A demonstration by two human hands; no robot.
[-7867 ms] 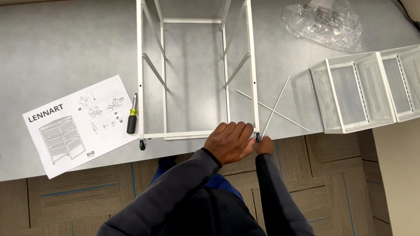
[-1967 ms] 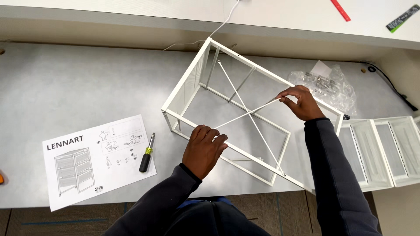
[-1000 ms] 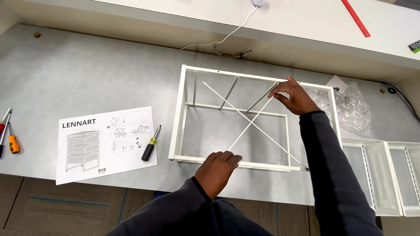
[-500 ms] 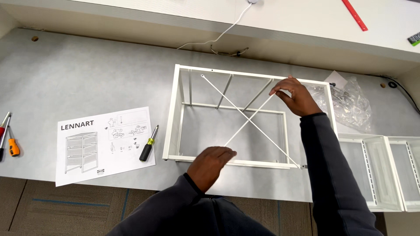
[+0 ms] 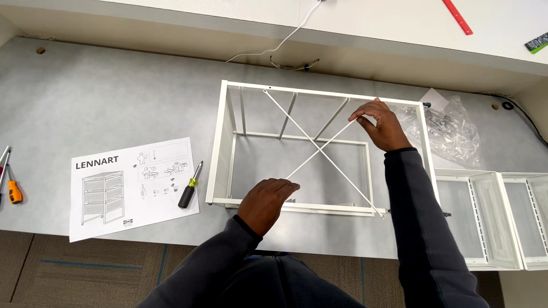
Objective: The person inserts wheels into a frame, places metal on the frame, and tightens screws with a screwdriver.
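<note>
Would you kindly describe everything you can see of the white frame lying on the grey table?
The white frame looks like thin painted metal: an open rectangular box of slim bars lying on its side on the grey table. Two thin rods cross diagonally over its upper face. The left hand rests at the near rail; the right hand pinches one rod's far end.

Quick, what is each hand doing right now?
Left hand: closed on the lower end of a thin white cross rod.
Right hand: fingers pinching the same rod's upper end.
</note>
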